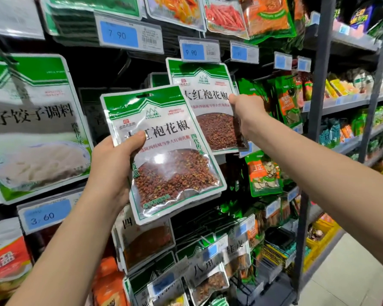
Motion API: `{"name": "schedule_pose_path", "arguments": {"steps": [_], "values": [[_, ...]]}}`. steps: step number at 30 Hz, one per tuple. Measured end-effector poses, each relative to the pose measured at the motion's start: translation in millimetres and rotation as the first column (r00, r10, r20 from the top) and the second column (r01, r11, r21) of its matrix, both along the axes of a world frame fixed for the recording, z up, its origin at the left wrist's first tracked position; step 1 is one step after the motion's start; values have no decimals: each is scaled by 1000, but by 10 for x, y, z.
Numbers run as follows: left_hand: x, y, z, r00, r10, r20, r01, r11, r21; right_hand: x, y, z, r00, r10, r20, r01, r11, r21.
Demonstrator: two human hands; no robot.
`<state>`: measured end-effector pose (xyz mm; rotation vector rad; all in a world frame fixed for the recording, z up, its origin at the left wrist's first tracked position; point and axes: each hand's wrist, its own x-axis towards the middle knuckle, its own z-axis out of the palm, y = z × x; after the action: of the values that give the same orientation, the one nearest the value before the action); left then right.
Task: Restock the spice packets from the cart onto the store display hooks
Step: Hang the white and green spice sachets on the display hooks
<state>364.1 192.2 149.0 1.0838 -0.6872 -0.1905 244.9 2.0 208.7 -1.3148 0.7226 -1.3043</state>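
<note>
My left hand (113,164) grips a green-and-white spice packet (164,151) with reddish peppercorns showing through its clear window, held tilted in front of the display. Behind it, a matching packet (210,107) hangs up against the rack under the 9.90 price tag (199,51). My right hand (248,113) pinches that packet's right edge, thumb on its front. The hook itself is hidden behind the packet and tag.
A large white-and-green seasoning packet (33,127) hangs at left above a 3.60 tag (45,215). More packets fill the hooks below and above. A grey shelf upright (316,107) stands at right, with stocked shelves and a yellow crate (318,237) beyond.
</note>
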Motion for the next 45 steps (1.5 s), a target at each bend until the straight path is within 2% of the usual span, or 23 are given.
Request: {"name": "schedule_pose_path", "arguments": {"steps": [2,6,11,14,15,16,17,18,19,20,21,25,26,28,29,31,34,39,42,45], "values": [[-8,10,17,1000,-10,13,10,1000,-1,2,-17,26,1000,-27,-6,27,1000,-3],[-13,44,49,1000,-18,9,18,1000,-17,2,-57,74,999,34,-12,-34,999,-36],[24,90,52,1000,-11,2,11,1000,-10,103,-97,105,997,-28,-69,27,999,-20],[53,103,55,1000,-9,5,9,1000,2,224,-160,104,1000,-6,-14,5,998,-57],[60,106,57,1000,-12,8,12,1000,8,269,-202,123,998,-8,-68,5,999,-50],[62,109,61,1000,-16,12,16,1000,12,334,-278,77,979,-75,-189,56,993,-106],[61,112,64,1000,-20,14,19,1000,13,392,-354,28,916,-223,-335,150,962,-229],[59,116,65,1000,-20,16,20,1000,9,454,-426,55,911,-241,-335,159,954,-253],[55,119,66,1000,-19,18,19,1000,4,500,-380,76,947,-150,-283,96,976,-196],[55,122,65,1000,-18,19,18,1000,2,506,-325,63,959,-142,-246,82,968,-239],[56,125,64,1000,-16,20,16,1000,1,492,-268,20,908,-224,-354,108,941,-320],[114,154,40,1000,-14,14,13,1000,13,395,-120,-175,908,-313,-278,156,869,-469],[124,152,30,1000,-15,13,15,1000,19,328,-7,-232,933,-247,-262,95,870,-483],[113,128,16,1000,-21,12,20,999,25,216,231,-338,953,64,-296,-184,899,-398],[91,109,8,1000,-25,13,25,999,28,162,351,-395,908,263,-325,-362,884,-297],[35,64,-2,999,-35,18,34,999,33,68,536,-449,806,525,-275,-567,817,-101],[-56,12,-13,998,-59,12,59,998,32,-16,585,-458,775,616,-141,-622,783,-1],[-81,-5,20,999,-46,13,45,999,29,-37,438,-394,865,457,-208,-478,876,-64],[-64,28,69,1000,18,3,-18,1000,-9,-49,236,-323,961,230,-152,-249,961,-120],[-22,74,97,998,54,18,-54,999,4,-91,31,-216,988,70,-134,-95,978,-183]]}}
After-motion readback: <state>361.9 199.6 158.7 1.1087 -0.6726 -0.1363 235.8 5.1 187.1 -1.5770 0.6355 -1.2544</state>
